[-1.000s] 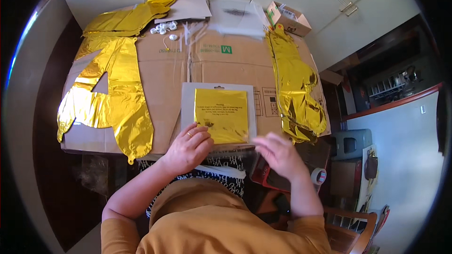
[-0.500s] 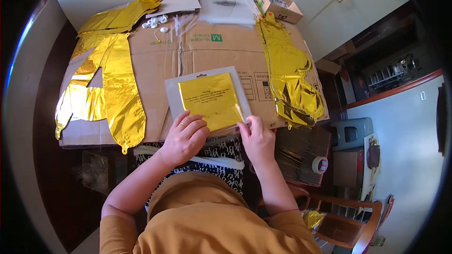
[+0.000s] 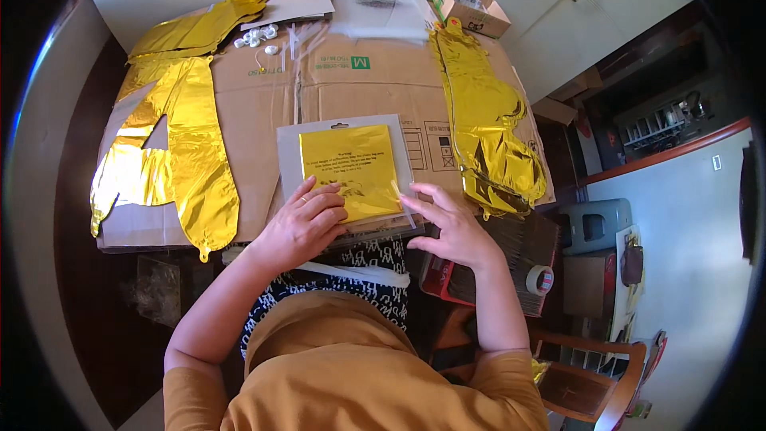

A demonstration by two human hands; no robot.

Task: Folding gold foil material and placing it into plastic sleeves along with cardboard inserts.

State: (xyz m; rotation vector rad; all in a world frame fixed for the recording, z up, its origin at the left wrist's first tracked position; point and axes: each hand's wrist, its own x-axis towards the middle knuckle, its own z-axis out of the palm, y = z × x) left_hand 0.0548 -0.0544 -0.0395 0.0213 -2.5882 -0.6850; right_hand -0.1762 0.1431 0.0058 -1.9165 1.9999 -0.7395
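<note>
Since half a second back the right hand has slid off the pack's face to its lower right corner, while the left hand sits where it was. The clear flat packet, with a folded gold foil sheet inside, lies at the middle of the frame on the flattened cardboard, close to the near edge.

Left hand is spread flat, palm down, pinning the packet's lower left. Right hand is open with fingers fanned, thumb and forefinger touching a thin clear strip at the corner; can't tell if it's actually pinched.

Looks to me like the opening-the-pack stage, still sealed or only just started. Next move probably needs a proper pinch on that strip while the left keeps the pack from sliding.

Around it: one gold foil balloon flat at the left, another crumpled at the right, and a small open box at the top.
</note>
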